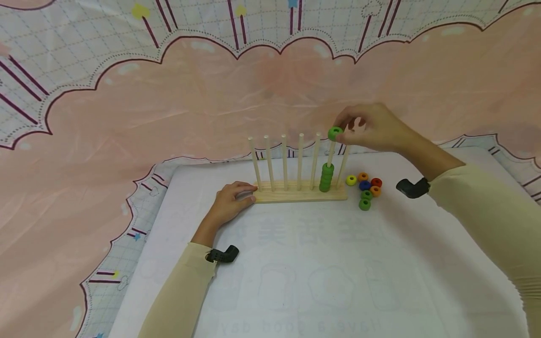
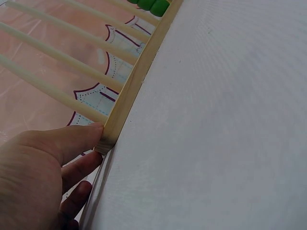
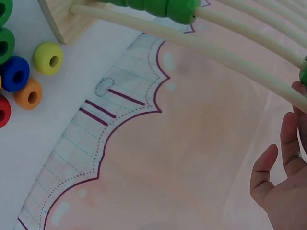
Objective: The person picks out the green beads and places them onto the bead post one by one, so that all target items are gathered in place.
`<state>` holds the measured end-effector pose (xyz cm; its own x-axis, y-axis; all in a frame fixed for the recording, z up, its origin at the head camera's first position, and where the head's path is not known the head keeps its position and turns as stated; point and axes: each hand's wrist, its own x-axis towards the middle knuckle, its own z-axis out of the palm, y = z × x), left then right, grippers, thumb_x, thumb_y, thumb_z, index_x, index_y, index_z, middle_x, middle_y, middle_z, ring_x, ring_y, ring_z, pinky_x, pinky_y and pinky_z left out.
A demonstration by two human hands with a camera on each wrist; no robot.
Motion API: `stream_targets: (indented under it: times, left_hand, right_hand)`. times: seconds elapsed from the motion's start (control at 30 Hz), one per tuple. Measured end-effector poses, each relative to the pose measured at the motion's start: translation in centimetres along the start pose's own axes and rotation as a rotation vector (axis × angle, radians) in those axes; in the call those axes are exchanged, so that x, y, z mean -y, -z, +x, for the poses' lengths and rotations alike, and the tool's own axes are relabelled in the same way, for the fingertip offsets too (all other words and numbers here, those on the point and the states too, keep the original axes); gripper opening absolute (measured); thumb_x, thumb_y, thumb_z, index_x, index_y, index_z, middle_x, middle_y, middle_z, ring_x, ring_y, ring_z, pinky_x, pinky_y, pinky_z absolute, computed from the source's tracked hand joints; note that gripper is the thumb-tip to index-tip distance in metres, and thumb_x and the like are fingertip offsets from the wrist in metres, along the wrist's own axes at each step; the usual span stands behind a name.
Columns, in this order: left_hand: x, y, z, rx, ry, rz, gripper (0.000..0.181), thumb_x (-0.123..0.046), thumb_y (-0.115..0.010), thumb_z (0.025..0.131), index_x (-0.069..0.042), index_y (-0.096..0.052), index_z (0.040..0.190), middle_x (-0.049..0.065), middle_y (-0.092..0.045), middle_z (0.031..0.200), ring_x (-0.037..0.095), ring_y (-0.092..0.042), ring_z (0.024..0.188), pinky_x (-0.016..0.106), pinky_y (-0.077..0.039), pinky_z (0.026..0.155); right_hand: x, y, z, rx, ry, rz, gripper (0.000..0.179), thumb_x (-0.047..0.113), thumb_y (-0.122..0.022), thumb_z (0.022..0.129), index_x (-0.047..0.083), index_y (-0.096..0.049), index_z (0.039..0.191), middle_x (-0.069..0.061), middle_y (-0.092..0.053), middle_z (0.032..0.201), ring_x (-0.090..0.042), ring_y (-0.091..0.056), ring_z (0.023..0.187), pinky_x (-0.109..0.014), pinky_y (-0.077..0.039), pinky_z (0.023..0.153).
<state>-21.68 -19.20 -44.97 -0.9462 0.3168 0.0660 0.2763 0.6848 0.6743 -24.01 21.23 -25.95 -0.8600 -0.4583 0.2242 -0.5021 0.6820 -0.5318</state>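
Observation:
A wooden peg rack point(image 1: 297, 197) with a row of upright pegs stands on the white surface. My left hand point(image 1: 228, 203) holds its left end; in the left wrist view the thumb lies at the base's corner point(image 2: 106, 136), other fingers beside it. My right hand point(image 1: 374, 127) pinches a green bead point(image 1: 331, 135) between thumb and fingertips, at the top of the second peg from the right. Lower on that peg sits a stack of several green beads point(image 1: 326, 178). The right wrist view shows the held bead only as a sliver at its right edge.
Right of the rack lie loose beads: a yellow bead point(image 3: 43, 58), a blue bead point(image 3: 10, 79), a red bead point(image 1: 376, 184), two orange and two green ones. Behind the white board point(image 1: 291, 263) spreads a pink cloth point(image 1: 203, 112) with a scalloped print.

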Motion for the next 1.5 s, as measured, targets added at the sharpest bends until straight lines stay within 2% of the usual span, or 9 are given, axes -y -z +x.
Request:
stream_targets:
  times: [0.43, 1.03, 1.5]
  left_hand:
    - [-0.04, -0.15, 0.01, -0.002, -0.003, -0.018, 0.037, -0.032, -0.073, 0.095, -0.022, -0.072, 0.131, 0.004, -0.064, 0.139, 0.034, -0.051, 0.136, 0.061, -0.024, 0.117]
    - [0.10, -0.11, 0.02, -0.007, -0.004, 0.001, 0.037, -0.033, -0.072, 0.095, -0.022, -0.071, 0.131, 0.003, -0.064, 0.139, 0.033, -0.052, 0.134, 0.060, -0.025, 0.115]
    - [0.13, -0.11, 0.11, -0.009, 0.000, 0.000, 0.037, -0.032, -0.073, 0.095, -0.022, -0.072, 0.130, 0.004, -0.065, 0.139, 0.033, -0.052, 0.134, 0.061, -0.025, 0.115]
  right_hand:
    - [-0.78, -0.98, 0.10, 0.057, -0.037, 0.008, 0.025, 0.029, -0.072, 0.094, 0.016, -0.069, 0.115, -0.001, -0.069, 0.109, -0.024, -0.055, 0.107, -0.042, -0.047, 0.088]
    - [-0.61, -0.85, 0.03, 0.055, -0.032, -0.001, 0.024, 0.029, -0.074, 0.093, 0.017, -0.071, 0.114, -0.002, -0.070, 0.112, -0.024, -0.054, 0.108, -0.043, -0.047, 0.087]
    - [-0.80, -0.94, 0.22, 0.056, -0.026, -0.018, 0.026, 0.031, -0.074, 0.093, 0.016, -0.071, 0.114, -0.002, -0.070, 0.111, -0.023, -0.053, 0.108, -0.045, -0.046, 0.091]
